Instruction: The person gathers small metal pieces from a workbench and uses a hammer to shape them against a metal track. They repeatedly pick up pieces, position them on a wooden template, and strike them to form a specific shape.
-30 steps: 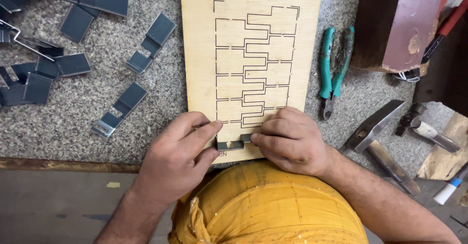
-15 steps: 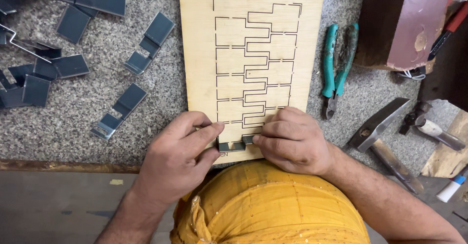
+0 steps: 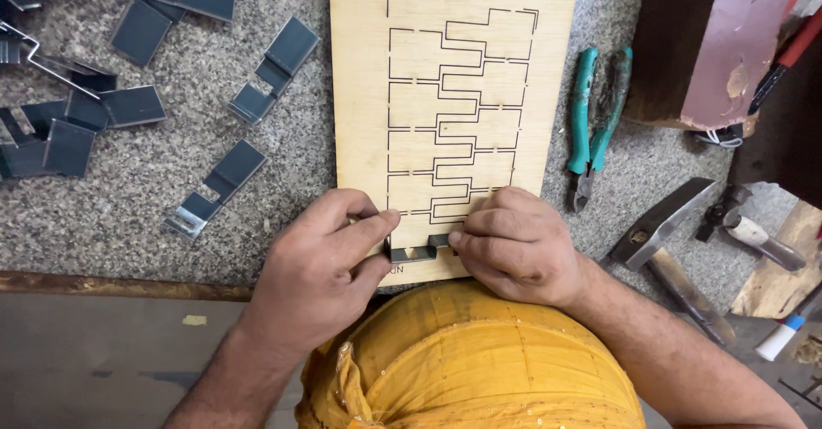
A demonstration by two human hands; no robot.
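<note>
1. Spanning the whole view, the speckled counter (image 3: pixel 128 198) carries everything; its front edge runs just below the hands.
2. Board (image 3: pixel 445 78): pale plywood lying flat w/ a stepped pattern of thin cut slots; its near end sits under both hands.
3. Dark block (image 3: pixel 702 44) stands at the far right, well apart from the work.
4. Loose bent metal pieces (image 3: pixel 218 185) lie scattered to the left, near the board but not touching it.
5. Hammer (image 3: pixel 659 232) and teal-handled pliers (image 3: pixel 591 121) lie right of the board, within reach.
6. Left hand (image 3: pixel 321 266): curled, thumb and forefinger pinching the left end of the strip (image 3: pixel 418 249).
7. Right hand (image 3: pixel 518 245): curled too, fingertips pressing the strip's right end.
8. Strip: a small stepped steel piece standing on edge at the board's near end, between the two hands, over a slot.
9. Doing it well, as I judge it: keep the strip upright, line each bend up w/ the slot corners first, then press evenly at both ends so it doesn't skew. Fingers look close to a thin edge, so push on top, not along it. Whether it's seated at all can't be told.
</note>
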